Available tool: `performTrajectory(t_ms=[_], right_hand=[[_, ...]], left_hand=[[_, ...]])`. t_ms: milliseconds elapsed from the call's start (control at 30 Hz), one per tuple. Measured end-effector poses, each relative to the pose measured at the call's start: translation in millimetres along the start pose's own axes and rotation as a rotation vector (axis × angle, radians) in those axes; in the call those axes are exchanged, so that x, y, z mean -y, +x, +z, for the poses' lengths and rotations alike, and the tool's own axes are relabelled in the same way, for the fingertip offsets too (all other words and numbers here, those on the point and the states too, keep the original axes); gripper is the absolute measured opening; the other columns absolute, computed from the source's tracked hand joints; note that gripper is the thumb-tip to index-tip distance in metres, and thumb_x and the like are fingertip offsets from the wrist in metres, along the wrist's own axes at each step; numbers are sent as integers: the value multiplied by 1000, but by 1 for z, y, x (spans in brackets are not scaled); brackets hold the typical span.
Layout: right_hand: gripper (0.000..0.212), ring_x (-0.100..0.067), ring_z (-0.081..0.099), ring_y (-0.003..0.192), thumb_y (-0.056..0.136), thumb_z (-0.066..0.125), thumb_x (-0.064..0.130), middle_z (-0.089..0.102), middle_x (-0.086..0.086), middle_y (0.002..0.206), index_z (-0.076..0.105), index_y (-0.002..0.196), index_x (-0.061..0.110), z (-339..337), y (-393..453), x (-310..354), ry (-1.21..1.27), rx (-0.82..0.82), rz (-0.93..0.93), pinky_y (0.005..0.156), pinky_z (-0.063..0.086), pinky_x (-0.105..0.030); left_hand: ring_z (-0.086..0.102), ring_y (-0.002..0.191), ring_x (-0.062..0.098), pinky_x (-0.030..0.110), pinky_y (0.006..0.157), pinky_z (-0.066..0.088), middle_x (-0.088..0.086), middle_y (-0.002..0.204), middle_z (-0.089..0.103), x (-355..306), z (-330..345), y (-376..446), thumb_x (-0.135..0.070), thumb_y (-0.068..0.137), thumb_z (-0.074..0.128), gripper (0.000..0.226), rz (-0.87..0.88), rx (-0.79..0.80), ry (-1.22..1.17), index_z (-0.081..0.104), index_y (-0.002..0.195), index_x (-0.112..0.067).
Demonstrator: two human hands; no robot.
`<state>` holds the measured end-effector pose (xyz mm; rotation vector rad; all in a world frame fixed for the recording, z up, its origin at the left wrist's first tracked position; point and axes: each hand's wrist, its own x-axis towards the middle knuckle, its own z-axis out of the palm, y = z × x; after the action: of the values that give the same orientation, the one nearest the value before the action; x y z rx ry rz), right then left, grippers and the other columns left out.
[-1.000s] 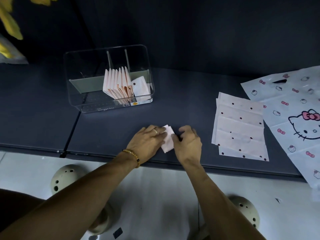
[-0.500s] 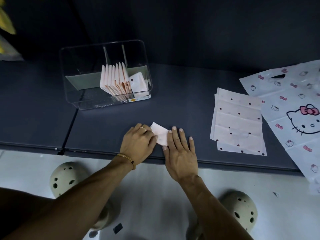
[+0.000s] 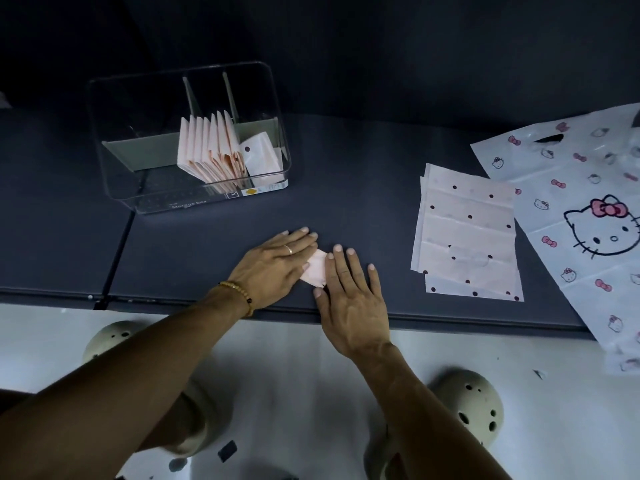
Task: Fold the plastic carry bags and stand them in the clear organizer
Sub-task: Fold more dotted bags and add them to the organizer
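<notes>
A small folded pink bag [image 3: 316, 268] lies near the front edge of the dark table [image 3: 346, 188]. My left hand [image 3: 273, 268] presses flat on its left part, fingers straight. My right hand [image 3: 349, 292] lies flat over its right part, fingers spread. Only a narrow strip of the bag shows between the hands. The clear organizer [image 3: 121, 157] stands at the back left. Several folded pink bags [image 3: 207, 150] stand upright in its middle section, and one dotted folded bag [image 3: 261, 155] leans in the right section.
A stack of flat dotted pink bags [image 3: 467, 230] lies to the right of my hands. A large white cartoon-cat bag [image 3: 588, 216] hangs over the table's right front edge. Two round perforated stools [image 3: 474, 407] stand on the white floor below.
Both hands went from pinching and folding the small bag to pressing flat on it. My left hand flattened last; the right slid slightly over the bag.
</notes>
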<state>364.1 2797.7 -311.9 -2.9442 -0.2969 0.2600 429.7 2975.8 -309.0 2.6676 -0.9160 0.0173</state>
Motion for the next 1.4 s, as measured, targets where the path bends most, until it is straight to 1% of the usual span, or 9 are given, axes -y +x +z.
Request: performTrajectory(t_ms=[233,400,633,767,867,933,1133,1300,1400], right_hand=[[64,-18,-5,148,97,6,48,3,1,161,5,153,17,3,1,-1,-21,2,-3,119,-1,-44],[64,-18,-3,148,97,8,47,4,0,161,9,154,16,3,1,-1,-22,2,-5,120,0,-44],[62,-16,-3,148,99,23,45,7,0,161,13,153,16,-5,4,0,126,-22,-14,118,-8,-40],[58,-20,28,142,98,41,43,39,-6,150,36,146,10,-29,18,7,461,-67,45,119,14,-39],[33,-26,57,100,96,51,28,64,-8,105,61,121,9,-51,37,10,583,-106,90,89,45,-37],[17,-24,58,77,93,56,16,57,-2,81,70,100,8,-62,50,11,643,-136,82,70,43,-29],[15,-2,55,55,91,56,12,62,6,65,70,85,16,-84,85,16,958,-231,224,48,39,-10],[23,-6,58,54,91,55,13,65,3,66,63,77,29,-81,100,18,1123,-284,335,46,43,-15],[24,-1,57,55,92,55,13,64,7,65,62,77,30,-77,105,16,1168,-321,385,47,41,-10]], left_hand=[[15,144,12,30,119,10,-3,153,30,34,-18,-29,-27,100,41,46,-212,54,1,38,144,-13],[42,127,24,37,105,36,6,137,51,-5,-18,8,-27,97,46,44,-290,-43,-84,45,139,-16],[43,111,18,32,90,32,-2,111,54,-11,-22,37,-27,92,55,19,-174,175,-15,62,108,-22],[50,99,18,33,85,41,-4,96,54,-7,-31,34,-18,90,56,5,-240,216,-201,58,93,-22],[57,83,10,32,74,46,-8,85,63,-4,-48,35,-15,89,59,9,-301,157,-494,58,86,-23],[57,79,5,27,73,44,-11,81,64,0,-60,40,-17,88,64,9,-290,97,-550,60,82,-23],[60,82,5,16,77,47,-9,86,65,40,-102,66,-22,83,69,9,-392,-233,-508,67,92,-21],[55,70,2,23,80,47,-16,78,59,63,-127,95,-20,82,68,18,-294,-111,-177,70,99,-23],[50,64,3,27,74,49,-19,73,52,68,-140,105,-27,79,66,19,-206,-230,-50,69,98,-26]])
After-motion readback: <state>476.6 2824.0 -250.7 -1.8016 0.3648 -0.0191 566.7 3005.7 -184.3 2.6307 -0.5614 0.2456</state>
